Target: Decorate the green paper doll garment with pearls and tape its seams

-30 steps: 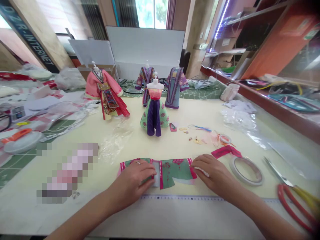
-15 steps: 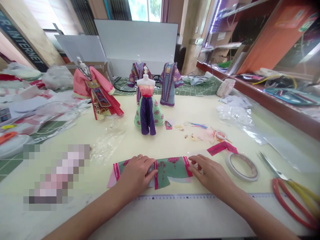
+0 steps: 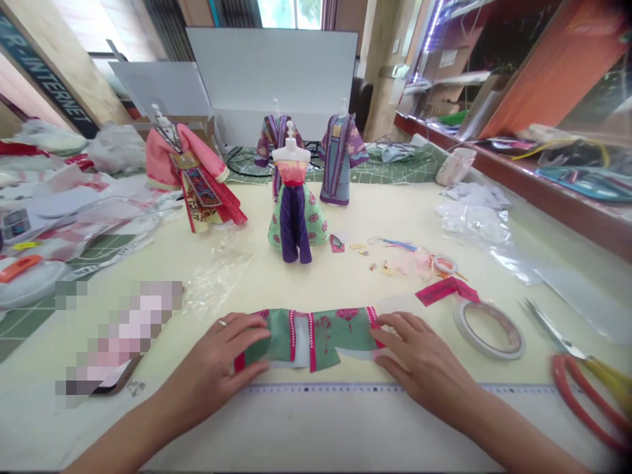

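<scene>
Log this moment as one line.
left hand: on garment's left end | right hand: at its right end | green doll garment: flat | scissors: open, untouched

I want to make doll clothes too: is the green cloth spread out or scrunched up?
Spread out. The green cloth lies flat between the left hand and right hand, its dotted pink trims running straight.

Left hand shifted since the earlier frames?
Yes, leftward along the ruler: the left hand now sits at the green cloth's left end, no longer over its middle.

a green, magenta-trimmed doll garment [image 3: 324, 339] lies flat, open at the front.
</scene>
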`<state>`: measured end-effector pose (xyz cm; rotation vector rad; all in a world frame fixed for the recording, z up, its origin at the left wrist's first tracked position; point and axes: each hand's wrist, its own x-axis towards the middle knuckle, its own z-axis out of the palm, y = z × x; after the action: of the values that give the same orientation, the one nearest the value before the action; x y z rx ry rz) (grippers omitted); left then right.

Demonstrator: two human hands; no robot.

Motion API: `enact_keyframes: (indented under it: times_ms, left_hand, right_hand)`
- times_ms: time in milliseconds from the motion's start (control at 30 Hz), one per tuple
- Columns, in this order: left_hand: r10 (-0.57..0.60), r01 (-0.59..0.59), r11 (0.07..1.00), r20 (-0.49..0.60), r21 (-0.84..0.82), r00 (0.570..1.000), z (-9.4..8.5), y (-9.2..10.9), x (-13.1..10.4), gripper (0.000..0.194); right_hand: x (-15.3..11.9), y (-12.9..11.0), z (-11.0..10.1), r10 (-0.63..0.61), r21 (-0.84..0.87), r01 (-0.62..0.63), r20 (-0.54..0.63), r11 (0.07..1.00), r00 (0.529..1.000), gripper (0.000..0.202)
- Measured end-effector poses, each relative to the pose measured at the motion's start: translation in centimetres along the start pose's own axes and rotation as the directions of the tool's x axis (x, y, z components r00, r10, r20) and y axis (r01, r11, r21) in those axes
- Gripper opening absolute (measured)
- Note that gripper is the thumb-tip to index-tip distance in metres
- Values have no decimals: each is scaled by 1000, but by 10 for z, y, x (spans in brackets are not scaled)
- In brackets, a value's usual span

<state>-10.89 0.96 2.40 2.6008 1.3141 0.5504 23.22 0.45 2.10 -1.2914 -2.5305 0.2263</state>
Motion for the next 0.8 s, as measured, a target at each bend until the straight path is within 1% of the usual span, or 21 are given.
enact_keyframes:
  times_ms: [67, 167, 367, 467, 533, 600, 700, 800]
  left_hand:
    - [-37, 37, 999, 30, 14, 999, -4, -11, -13, 31]
    - [-61, 60, 998, 54, 21, 997, -1, -20, -22, 31]
    - [-18, 18, 1000, 49, 9, 999, 7, -24, -21, 13]
    - [-3, 2, 1000, 58, 21, 998, 6, -23, -19, 14]
    - [8, -9, 1000, 42, 14, 999, 4, -23, -18, 16]
    - [20, -20, 1000, 0, 6, 1000, 0, -22, -17, 17]
    - [26, -26, 1000, -75, -7, 997, -10, -23, -14, 16]
    - [7, -7, 1000, -108, -3, 994, -20, -29, -13, 17]
  right_hand:
    - [1, 2, 1, -52, -33, 53, 22, 998, 998, 19]
    - [6, 8, 4, -80, -47, 81, 15, 996, 997, 18]
    - [15, 15, 11, -120, -68, 117, -41, 991, 992, 28]
    - [15, 16, 13, -126, -65, 122, -60, 990, 990, 27]
    - [15, 17, 12, -127, -59, 123, -75, 991, 989, 26]
    - [14, 17, 10, -121, -53, 116, -94, 992, 988, 25]
    - [14, 17, 5, -109, -46, 104, -126, 994, 986, 23]
    - [15, 16, 2, -102, -38, 97, -151, 995, 983, 21]
